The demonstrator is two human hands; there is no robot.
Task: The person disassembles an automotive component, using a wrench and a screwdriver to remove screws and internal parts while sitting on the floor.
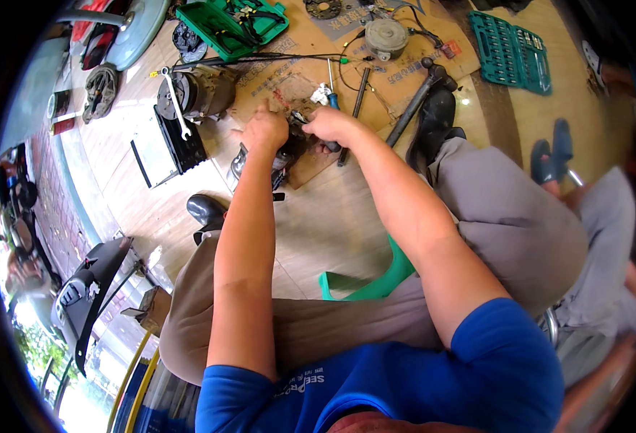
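Note:
My left hand [266,130] is at the left of a dark, dirty mechanical part [297,121] on cardboard [317,171], fingers bent and partly apart. My right hand [330,126] reaches in from the right, fingers curled at the part around something I cannot make out. Beside it are a screwdriver [332,99] with a blue handle, a white crumpled bit [320,94] and a dark bar [362,90]. A cylindrical housing [211,92] with a wrench [176,105] across its face sits to the upper left.
A green tool case [230,27], socket set [510,52], round metal housing [385,37] and long heavy tool [409,110] lie around. A black-framed panel [166,148] is left, a green plastic piece [365,280] below me. Another person's sandalled feet [552,151] are at the right.

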